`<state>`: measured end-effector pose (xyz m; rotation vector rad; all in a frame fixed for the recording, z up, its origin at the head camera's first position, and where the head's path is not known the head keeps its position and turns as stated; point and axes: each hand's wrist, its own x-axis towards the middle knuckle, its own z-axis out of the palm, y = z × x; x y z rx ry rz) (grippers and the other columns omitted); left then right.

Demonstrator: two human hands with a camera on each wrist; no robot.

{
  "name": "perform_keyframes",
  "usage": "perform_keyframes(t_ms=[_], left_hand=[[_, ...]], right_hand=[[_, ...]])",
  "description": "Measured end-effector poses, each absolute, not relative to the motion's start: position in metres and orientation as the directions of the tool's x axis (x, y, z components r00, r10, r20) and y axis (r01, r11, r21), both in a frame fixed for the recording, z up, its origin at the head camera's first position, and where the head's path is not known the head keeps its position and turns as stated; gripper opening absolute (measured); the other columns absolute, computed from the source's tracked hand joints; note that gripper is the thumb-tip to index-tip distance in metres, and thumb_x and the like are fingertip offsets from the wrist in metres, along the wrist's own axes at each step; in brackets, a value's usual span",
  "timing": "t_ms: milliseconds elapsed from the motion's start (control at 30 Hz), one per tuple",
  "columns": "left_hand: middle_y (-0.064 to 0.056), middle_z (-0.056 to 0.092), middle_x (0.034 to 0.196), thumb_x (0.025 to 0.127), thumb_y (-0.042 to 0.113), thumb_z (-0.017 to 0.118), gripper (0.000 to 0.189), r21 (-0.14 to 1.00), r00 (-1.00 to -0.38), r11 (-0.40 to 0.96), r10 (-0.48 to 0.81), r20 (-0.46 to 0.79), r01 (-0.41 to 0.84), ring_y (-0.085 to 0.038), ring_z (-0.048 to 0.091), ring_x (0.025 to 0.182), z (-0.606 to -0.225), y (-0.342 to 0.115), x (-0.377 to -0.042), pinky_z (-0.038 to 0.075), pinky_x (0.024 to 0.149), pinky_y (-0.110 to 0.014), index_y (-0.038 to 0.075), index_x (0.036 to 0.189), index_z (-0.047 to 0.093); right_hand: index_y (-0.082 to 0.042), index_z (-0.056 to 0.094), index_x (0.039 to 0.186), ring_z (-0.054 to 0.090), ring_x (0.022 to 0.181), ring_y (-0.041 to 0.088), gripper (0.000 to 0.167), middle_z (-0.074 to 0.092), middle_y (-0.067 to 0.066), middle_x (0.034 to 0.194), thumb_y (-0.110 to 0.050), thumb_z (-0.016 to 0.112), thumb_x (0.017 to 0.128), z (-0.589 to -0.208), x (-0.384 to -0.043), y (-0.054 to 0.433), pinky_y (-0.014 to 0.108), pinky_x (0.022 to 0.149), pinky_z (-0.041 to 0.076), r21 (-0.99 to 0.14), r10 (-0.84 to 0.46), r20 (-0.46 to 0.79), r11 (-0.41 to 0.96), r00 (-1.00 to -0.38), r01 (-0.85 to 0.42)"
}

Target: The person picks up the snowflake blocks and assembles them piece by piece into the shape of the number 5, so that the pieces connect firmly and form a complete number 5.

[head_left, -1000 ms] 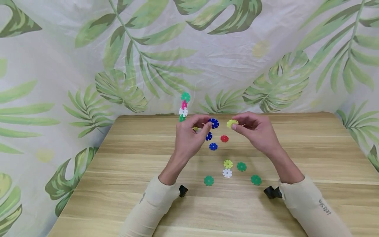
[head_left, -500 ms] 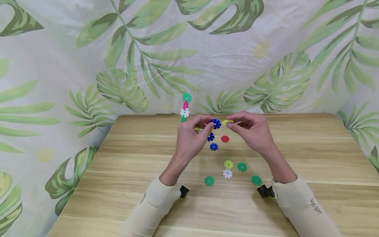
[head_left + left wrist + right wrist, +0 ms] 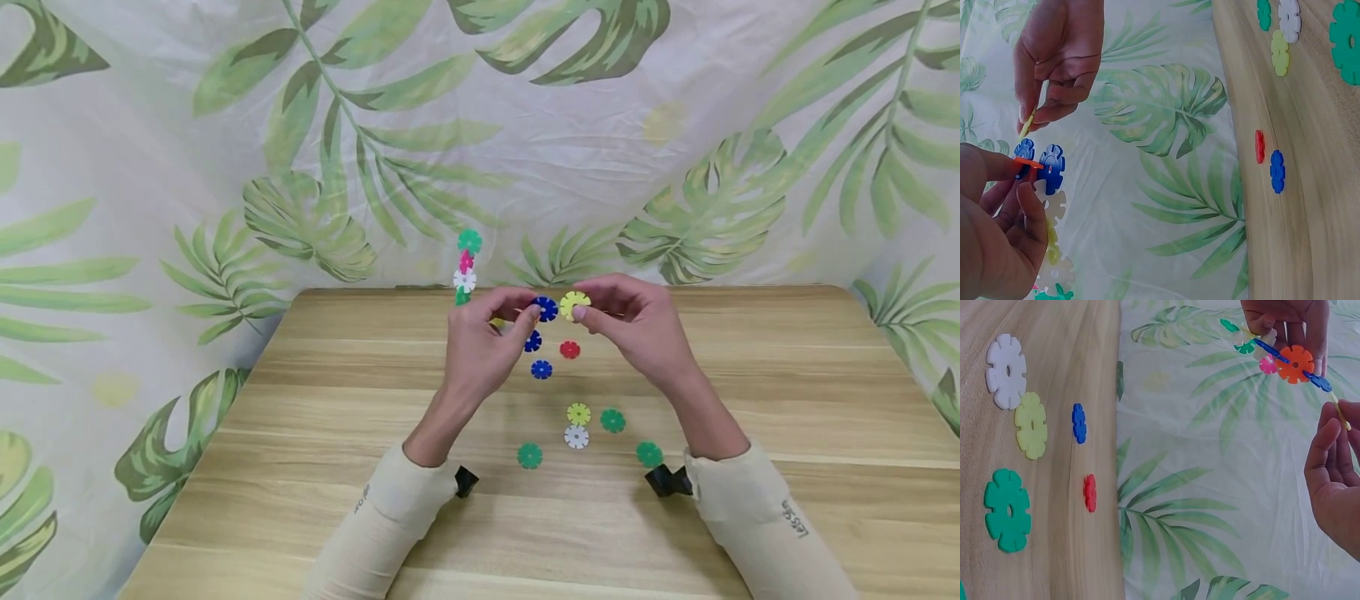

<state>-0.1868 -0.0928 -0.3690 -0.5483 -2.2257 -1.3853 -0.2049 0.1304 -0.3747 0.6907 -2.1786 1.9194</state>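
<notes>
My left hand [image 3: 480, 342] pinches a chain of interlocking notched plastic discs above the table. The chain's end has a blue disc [image 3: 547, 309], and an orange disc [image 3: 1295, 364] joins it to a second blue disc [image 3: 1054, 169]. White, yellow, pink and green discs trail beyond, partly hidden behind the hand in the head view. Between thumb and fingers, my right hand [image 3: 637, 325] holds a yellow disc [image 3: 574, 305]. Its rim is right at the edge of the chain's end blue disc, and both wrist views show the two close together.
On the wooden table [image 3: 300, 467] lie loose discs: red [image 3: 570, 350], blue [image 3: 542, 369], yellow [image 3: 578, 414], white [image 3: 577, 437] and several green ones [image 3: 529, 456]. A leaf-patterned cloth [image 3: 420, 167] hangs behind the table. Black wrist cameras [image 3: 465, 481] sit at the cuffs.
My right hand has moved left, bringing the yellow disc up to the blue one. The yellow disc tipped nearly edge-on, then turned face-on again. My left hand has barely moved.
</notes>
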Motion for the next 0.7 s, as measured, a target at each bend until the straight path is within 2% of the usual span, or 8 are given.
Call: perform_keyframes(t_ms=[200, 500, 700], left_hand=[[-0.011, 0.082, 0.097, 0.100, 0.008, 0.077, 0.012, 0.716, -0.805, 0.401, 0.105, 0.583, 0.571, -0.021, 0.076, 0.081, -0.3692, -0.0914, -0.1869, 0.057, 0.056, -0.021, 0.002, 0.108, 0.080], [-0.012, 0.082, 0.097, 0.099, 0.008, 0.077, 0.011, 0.701, -0.796, 0.410, 0.118, 0.593, 0.583, -0.021, 0.076, 0.080, -0.3702, -0.0903, -0.1882, 0.059, 0.057, -0.022, 0.001, 0.108, 0.080], [-0.012, 0.082, 0.097, 0.100, 0.007, 0.076, 0.011, 0.672, -0.783, 0.437, 0.135, 0.608, 0.597, -0.021, 0.078, 0.081, -0.3722, -0.0902, -0.1887, 0.059, 0.057, -0.022, 0.001, 0.108, 0.079]], right_hand=[[0.002, 0.076, 0.120, 0.069, 0.074, 0.016, 0.024, 0.076, -0.008, 0.091, -0.002, 0.078, 0.096, -0.3738, -0.2036, 0.1287, 0.024, 0.067, 0.059, -0.910, -0.232, 0.386, 0.062, -0.893, -0.410], [0.001, 0.076, 0.123, 0.073, 0.075, 0.012, 0.029, 0.078, -0.006, 0.097, -0.009, 0.081, 0.096, -0.3726, -0.2030, 0.1291, 0.024, 0.069, 0.061, -0.935, -0.208, 0.325, 0.073, -0.923, -0.346], [0.000, 0.079, 0.119, 0.070, 0.072, 0.013, 0.025, 0.078, -0.008, 0.089, -0.007, 0.081, 0.095, -0.3709, -0.2022, 0.1285, 0.023, 0.065, 0.057, -0.932, -0.226, 0.324, 0.090, -0.919, -0.351]])
